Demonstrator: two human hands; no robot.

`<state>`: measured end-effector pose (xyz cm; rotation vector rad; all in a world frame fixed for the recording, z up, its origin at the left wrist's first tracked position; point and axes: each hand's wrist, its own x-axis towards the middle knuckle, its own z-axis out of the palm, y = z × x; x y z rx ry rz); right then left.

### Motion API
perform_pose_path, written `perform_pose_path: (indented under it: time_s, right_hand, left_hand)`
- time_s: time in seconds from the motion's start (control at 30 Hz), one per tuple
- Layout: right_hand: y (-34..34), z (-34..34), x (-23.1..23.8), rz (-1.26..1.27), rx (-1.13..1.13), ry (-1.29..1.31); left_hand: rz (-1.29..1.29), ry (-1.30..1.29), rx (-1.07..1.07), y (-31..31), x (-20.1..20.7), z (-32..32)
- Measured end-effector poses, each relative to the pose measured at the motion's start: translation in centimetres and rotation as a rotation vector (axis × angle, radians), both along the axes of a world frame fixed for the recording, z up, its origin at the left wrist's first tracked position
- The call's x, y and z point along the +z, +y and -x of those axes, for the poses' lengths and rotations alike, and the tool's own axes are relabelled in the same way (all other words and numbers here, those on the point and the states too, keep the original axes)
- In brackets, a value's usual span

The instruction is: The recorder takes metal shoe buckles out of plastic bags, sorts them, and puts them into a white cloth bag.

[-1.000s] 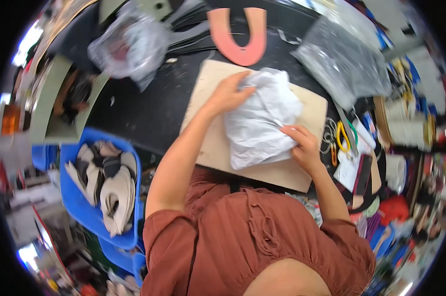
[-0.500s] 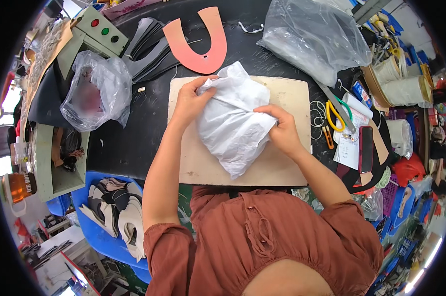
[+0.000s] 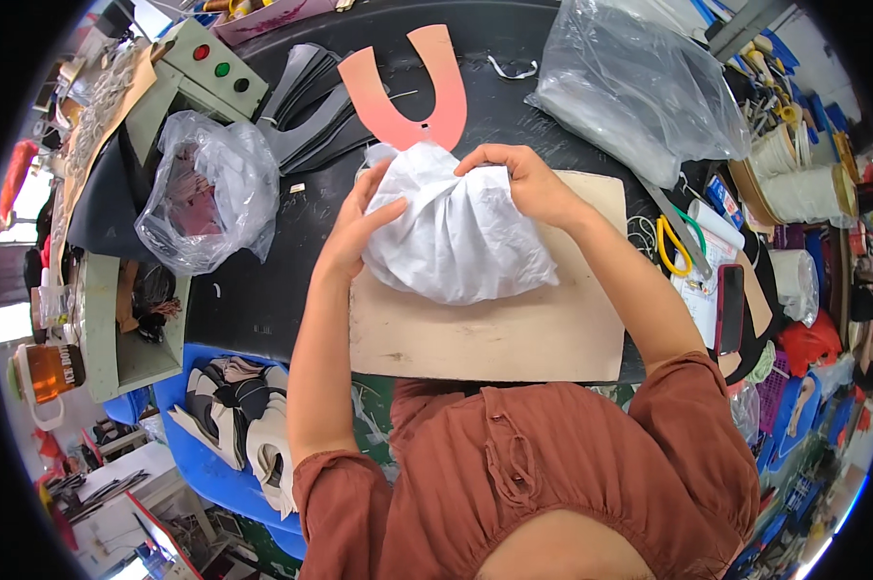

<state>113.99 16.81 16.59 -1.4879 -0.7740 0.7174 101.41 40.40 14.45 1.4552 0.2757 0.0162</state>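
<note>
A crumpled white bundle, thin cloth or paper by its look, rests over the far part of the beige board. My left hand cups its left side, thumb on top and fingers round the far edge. With thumb and forefinger, my right hand pinches the gathered top right, where folds fan out toward me. Whatever may be inside the bundle is hidden. Just beyond it lies a U-shaped pink-orange piece on the black table, its curved end partly covered by the white material.
Dark cut pieces and an opened clear plastic bag lie to the left. A large clear bag is at the far right. Yellow-green-handled scissors and a phone sit at right. Below left, a blue bin holds cut pieces.
The bundle has moved away from me and become more gathered. My right hand has shifted from its right edge to its far top; my left hand has slid down its left side.
</note>
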Motion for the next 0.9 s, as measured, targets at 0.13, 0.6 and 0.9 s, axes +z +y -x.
perform_pose_path:
  time_s: [0.13, 0.6, 0.9]
  right_hand:
    - [1.2, -1.6, 0.0, 0.014, 0.159, -0.001]
    - [-1.2, 0.8, 0.9, 0.162, -0.095, -0.251]
    - [-3.9, 6.4, -3.5, 0.221, -0.421, -0.564]
  left_hand:
    - [0.18, 0.026, 0.07, -1.5, 0.9, -0.9]
    - [-0.596, 0.11, -0.101, -4.9, 1.6, -0.7]
    - [-0.83, -0.042, -0.279, -5.5, 0.9, -0.4]
